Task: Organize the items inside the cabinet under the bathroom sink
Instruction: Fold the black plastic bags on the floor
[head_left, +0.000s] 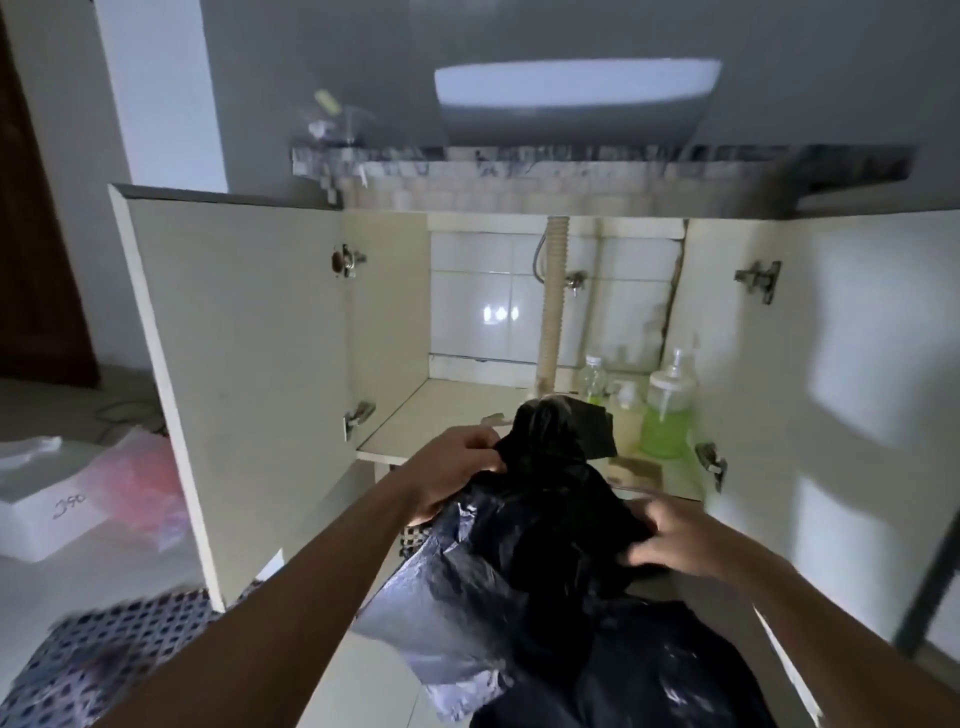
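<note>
A crumpled black plastic bag (540, 545) hangs in front of the open cabinet (457, 410), both of my hands on it. My left hand (452, 467) pinches its upper left edge near the bunched top. My right hand (670, 540) grips its right side, blurred by motion. Inside the cabinet, at the back right, stand a pump bottle of green liquid (667, 415), a clear bottle with yellowish-green liquid (595, 379) and a small white-capped bottle (626, 400). The bag hides part of the cabinet floor.
Both cabinet doors (244, 374) stand wide open. A beige drain pipe (553, 306) runs down the cabinet's middle. The white basin (571, 104) sits on the counter above. On the floor at left lie a white box (41, 514), a pink plastic bag (145, 483) and a patterned mat (104, 654).
</note>
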